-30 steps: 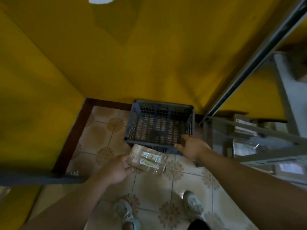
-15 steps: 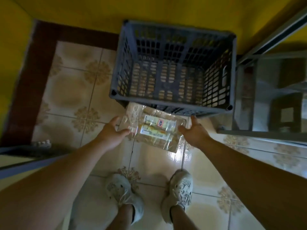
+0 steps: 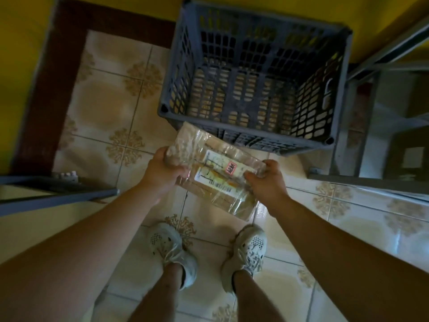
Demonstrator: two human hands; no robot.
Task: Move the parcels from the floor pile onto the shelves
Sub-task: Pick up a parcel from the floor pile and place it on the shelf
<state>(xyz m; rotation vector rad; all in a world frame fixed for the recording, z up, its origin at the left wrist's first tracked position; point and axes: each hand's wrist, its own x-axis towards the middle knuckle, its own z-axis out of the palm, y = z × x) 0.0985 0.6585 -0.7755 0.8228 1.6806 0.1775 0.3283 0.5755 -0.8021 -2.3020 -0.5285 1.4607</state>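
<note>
1. Head view, the hold: Standing on the tiled floor [image 3: 104, 108], a person holds a flat brown parcel [image 3: 216, 173], wrapped in clear film with its printed labels up, just above the tiles. The left hand [image 3: 162, 173] grips its 9 o'clock edge with the fingers curled under. The right hand [image 3: 267, 182] pinches the 3 o'clock edge, thumb on top. Taking both ends probably keeps the thin, slippery packet level and stops it sagging.

2. Head view, the parcel's place: It hangs in front of the shoes [image 3: 169, 249], tilted. Its far corner overlaps the near wall of a grey lattice crate [image 3: 178, 66] at 12 o'clock. Whether it touches the crate cannot be told. Nothing shows inside the crate.

3. Head view, the destination: A metal shelf unit [image 3: 371, 180] stands at 3 o'clock, close by. A dark labelled box [image 3: 411, 159] shows dimly inside it. From here, a lift and a turn to the right would likely serve.
</note>
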